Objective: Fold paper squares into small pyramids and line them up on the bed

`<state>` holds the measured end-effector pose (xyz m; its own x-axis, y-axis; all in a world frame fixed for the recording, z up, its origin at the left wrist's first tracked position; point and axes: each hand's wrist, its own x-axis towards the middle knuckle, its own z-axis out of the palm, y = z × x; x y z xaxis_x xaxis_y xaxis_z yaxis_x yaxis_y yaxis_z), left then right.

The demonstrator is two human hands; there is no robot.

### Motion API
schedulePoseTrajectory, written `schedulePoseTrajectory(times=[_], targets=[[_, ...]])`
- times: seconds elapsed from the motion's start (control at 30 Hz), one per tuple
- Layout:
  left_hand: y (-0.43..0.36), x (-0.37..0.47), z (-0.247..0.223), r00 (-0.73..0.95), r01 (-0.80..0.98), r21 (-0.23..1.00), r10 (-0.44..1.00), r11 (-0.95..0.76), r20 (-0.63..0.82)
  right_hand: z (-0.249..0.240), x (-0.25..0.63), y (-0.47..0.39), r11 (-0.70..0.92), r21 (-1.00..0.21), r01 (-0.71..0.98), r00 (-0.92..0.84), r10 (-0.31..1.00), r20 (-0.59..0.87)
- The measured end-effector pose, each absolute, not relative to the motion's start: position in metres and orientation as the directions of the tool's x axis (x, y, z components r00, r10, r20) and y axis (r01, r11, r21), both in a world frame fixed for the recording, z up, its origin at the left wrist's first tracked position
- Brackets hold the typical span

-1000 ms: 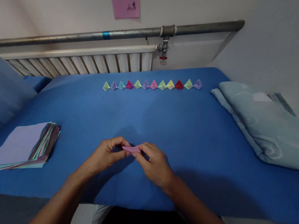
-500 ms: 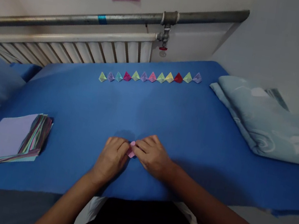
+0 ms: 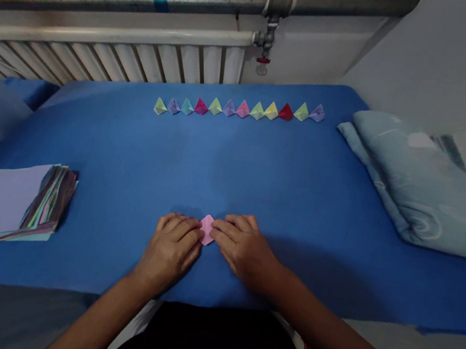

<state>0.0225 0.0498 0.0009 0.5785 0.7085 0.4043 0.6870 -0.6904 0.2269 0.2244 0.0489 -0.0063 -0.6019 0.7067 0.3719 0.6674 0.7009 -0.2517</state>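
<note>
A small pink folded paper (image 3: 207, 230) lies on the blue cloth near its front edge, showing as a diamond between my two hands. My left hand (image 3: 172, 248) has its fingers bent over the paper's left corner. From the other side, the fingertips of my right hand (image 3: 242, 245) press on its right corner. Both thumbs are mostly hidden. Farther back stands a row of several small folded paper pieces (image 3: 243, 109) in yellow, green, purple, red and pink, set corner to corner.
A stack of coloured paper sheets (image 3: 3, 197), purple on top, lies at the left. On the right rests a folded grey-green blanket (image 3: 433, 186). Behind the blue-covered surface (image 3: 148, 165) are a white radiator (image 3: 145, 60) and a metal pipe (image 3: 209, 1) with a red-handled valve.
My fingers have drawn slightly apart, and more of the pink paper shows, now a flatter, wider diamond. The view has tilted downward a little.
</note>
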Motion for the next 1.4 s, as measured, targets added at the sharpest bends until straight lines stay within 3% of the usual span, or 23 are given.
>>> schedulePoseTrajectory(times=[0.37,0.57,0.9,1.17,1.4], targets=[[0.064,0.022,0.010,0.734,0.559,0.178,0.583,-0.810,0.349,-0.005,0.228,0.049,0.679,-0.289,0.675,-0.613,0.734,0.293],[0.064,0.019,0.005,0.716,0.562,0.224,0.604,-0.797,0.350,-0.006,0.225,0.041,0.540,-0.383,0.750,-0.427,0.837,0.343],[0.064,0.018,0.001,0.677,0.581,0.284,0.646,-0.763,0.352,-0.008,0.220,0.040,0.554,-0.307,0.774,-0.450,0.823,0.348],[0.065,0.018,-0.001,0.722,0.558,0.193,0.587,-0.807,0.366,-0.008,0.220,0.040,0.574,-0.265,0.775,-0.470,0.803,0.367],[0.064,0.017,0.001,0.722,0.568,0.223,0.610,-0.792,0.327,-0.008,0.220,0.038,0.546,-0.254,0.798,-0.448,0.820,0.356]])
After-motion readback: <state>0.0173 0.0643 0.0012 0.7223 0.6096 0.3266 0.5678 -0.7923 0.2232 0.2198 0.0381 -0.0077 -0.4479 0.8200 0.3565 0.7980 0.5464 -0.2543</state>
